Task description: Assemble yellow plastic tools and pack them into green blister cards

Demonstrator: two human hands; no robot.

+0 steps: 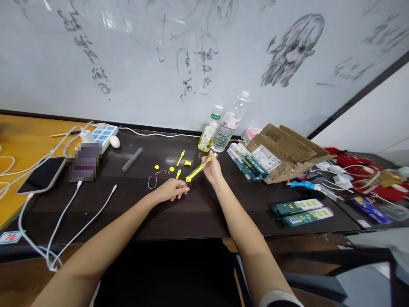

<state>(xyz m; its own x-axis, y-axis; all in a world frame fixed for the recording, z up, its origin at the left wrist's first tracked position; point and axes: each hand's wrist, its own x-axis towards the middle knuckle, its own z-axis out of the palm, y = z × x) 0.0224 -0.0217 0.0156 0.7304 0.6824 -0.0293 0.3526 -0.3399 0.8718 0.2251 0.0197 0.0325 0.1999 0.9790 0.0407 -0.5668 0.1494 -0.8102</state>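
A slim clear tube with yellow end fittings slants over the dark table, its upper end toward the right. My right hand is closed around that upper end. At the lower end my left hand has its fingers pinched together; something thin, perhaps wire, shows by the fingertips but is too small to name. Several loose yellow parts lie just beyond, among them a yellow rod, a yellow ring and a short yellow plug. Left of them are a bent metal loop and a separate clear tube.
Two bottles stand against the whiteboard. Printed boxes and a cardboard parcel sit to the right, with more narrow boxes nearer. Phones, white cables and a power strip occupy the left.
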